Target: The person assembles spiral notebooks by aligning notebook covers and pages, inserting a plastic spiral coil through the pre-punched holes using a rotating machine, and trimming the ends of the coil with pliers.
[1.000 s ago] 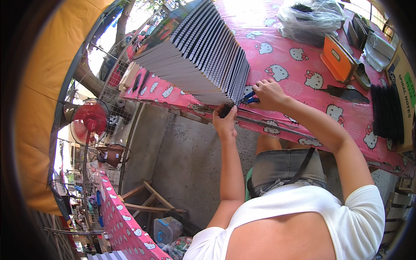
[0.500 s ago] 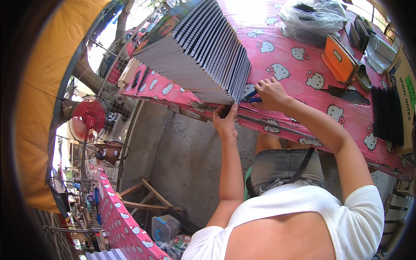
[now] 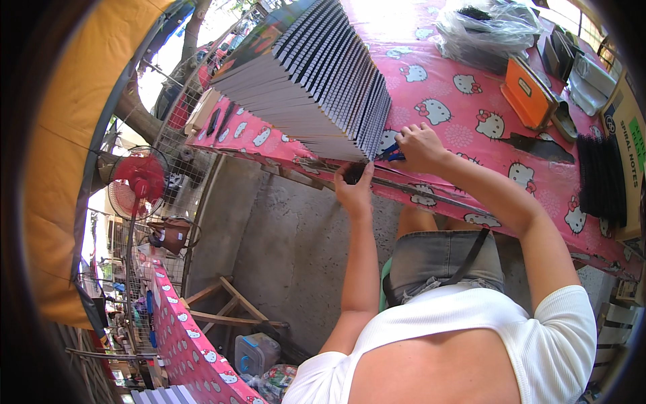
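A tall stack of spiral-bound notebooks [image 3: 296, 101] stands at the table's edge, black coils along its right side. At the stack's lower near corner, my left hand [image 3: 354, 187] is curled, thumb and fingers touching the bottom notebooks' coil ends. A dark, fuzzy clump [image 3: 352, 174] shows between its thumb and fingers; I cannot tell exactly what it is. My right hand [image 3: 421, 149] rests just right of that corner, closed around a small blue-handled hand tool [image 3: 392, 155], which looks like pliers or cutters. The tool's tip points left at the coils of the lowest notebooks.
The table has a pink cartoon-print cover [image 3: 464, 128]. On its right are an orange box [image 3: 527, 93], a bundle of black coils [image 3: 599, 178] and a cardboard carton [image 3: 626, 151]. A plastic bag [image 3: 488, 34] lies farther back. A red fan [image 3: 138, 182] stands left.
My left hand has shifted slightly right and its grasp has loosened, showing more of the dark clump. The blue-handled tool has moved slightly left, nearer the coil corner.
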Motion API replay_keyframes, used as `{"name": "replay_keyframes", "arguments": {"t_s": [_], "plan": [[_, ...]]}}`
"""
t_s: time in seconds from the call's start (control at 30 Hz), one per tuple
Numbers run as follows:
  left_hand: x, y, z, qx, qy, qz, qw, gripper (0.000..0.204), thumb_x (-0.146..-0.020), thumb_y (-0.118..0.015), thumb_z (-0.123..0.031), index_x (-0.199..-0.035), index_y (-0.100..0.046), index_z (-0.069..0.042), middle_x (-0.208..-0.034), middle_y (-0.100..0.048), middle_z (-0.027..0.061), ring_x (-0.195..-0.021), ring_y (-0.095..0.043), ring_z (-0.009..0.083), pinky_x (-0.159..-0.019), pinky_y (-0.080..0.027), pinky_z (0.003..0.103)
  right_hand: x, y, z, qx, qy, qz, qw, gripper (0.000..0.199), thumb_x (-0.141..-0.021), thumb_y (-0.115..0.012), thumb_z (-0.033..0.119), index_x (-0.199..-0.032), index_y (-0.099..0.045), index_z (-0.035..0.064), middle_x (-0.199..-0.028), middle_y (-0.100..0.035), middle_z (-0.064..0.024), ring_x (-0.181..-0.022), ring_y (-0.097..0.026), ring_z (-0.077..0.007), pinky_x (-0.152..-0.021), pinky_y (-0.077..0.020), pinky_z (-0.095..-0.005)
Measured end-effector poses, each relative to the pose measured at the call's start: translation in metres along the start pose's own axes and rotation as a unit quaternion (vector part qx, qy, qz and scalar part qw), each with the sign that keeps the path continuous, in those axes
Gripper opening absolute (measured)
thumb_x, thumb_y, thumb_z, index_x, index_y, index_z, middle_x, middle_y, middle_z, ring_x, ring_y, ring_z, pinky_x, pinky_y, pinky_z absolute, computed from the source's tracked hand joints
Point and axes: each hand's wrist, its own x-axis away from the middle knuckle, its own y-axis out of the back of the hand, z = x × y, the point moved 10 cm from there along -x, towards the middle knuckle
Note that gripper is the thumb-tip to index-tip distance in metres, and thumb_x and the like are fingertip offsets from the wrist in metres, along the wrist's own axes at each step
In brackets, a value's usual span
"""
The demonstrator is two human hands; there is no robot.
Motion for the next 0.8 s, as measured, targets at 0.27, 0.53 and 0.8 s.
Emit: {"name": "replay_keyframes", "arguments": {"t_s": [0.27, 0.53, 0.8], "plan": [[-0.01, 0.009, 0.009, -0.096, -0.043, -0.024, 0.994, 0.045, -0.065, -0.082, -0.017, -0.101, -0.059, 0.001, -0.095, -0.062, 0.0096, -0.087, -0.06, 0.0205, -0.08, -0.048, 0.033, 0.005, -0.041, -0.008, -0.079, -0.121, 0.322, 0.936, 0.058, -0.074, -0.062, 0.059, -0.07, -0.068, 0.0013, -0.073, -0.066, -0.0137, -0.07, -0.066, -0.0294, -0.066, -0.0524, -0.0389], [0.008, -0.003, -0.022, -0.179, -0.159, -0.042, 0.97, 0.04, -0.064, -0.08, -0.014, -0.096, -0.06, -0.001, -0.095, -0.063, 0.0137, -0.087, -0.062, 0.0299, -0.08, -0.048, 0.037, 0.004, -0.044, -0.011, 0.014, -0.06, 0.228, 0.972, 0.058, -0.072, -0.063, 0.058, -0.088, -0.068, 0.0031, -0.094, -0.064, -0.0111, -0.091, -0.063, -0.0256, -0.081, -0.0473, -0.0395], [0.001, -0.007, -0.022, -0.203, -0.215, -0.04, 0.954, 0.042, -0.057, -0.078, -0.011, -0.094, -0.06, -0.001, -0.089, -0.062, 0.0132, -0.084, -0.061, 0.0327, -0.078, -0.048, 0.041, 0.001, -0.048, -0.005, -0.057, -0.086, 0.344, 0.933, 0.059, -0.07, -0.063, 0.06, -0.072, -0.069, 0.0018, -0.068, -0.065, -0.0164, -0.066, -0.067, -0.0283, -0.06, -0.0535, -0.0374]]}}
